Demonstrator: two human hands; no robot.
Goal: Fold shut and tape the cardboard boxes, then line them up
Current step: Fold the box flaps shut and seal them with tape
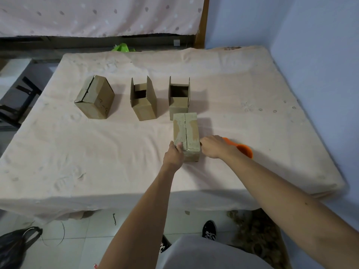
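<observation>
Brown cardboard box [191, 131] with its top flaps folded shut and pale tape across the centre seam stands on the pink-sheeted mattress [97, 152], just right of the frame's centre. The left hand [173, 155] grips its near left corner, thumb lying on the top face. The right hand [213, 147] is at the near right edge with fingers curled; an orange plastic tape dispenser [245, 150] shows behind it, but I cannot tell whether the hand holds it.

Touching the far end of this box is a small open-topped cardboard box [179, 105]. Left of that, apart, stands a second open cardboard box [144, 107], and farther left a larger closed cardboard box [95, 98] with a dark seam. A black plastic bag [13, 245] lies on the floor at lower left.
</observation>
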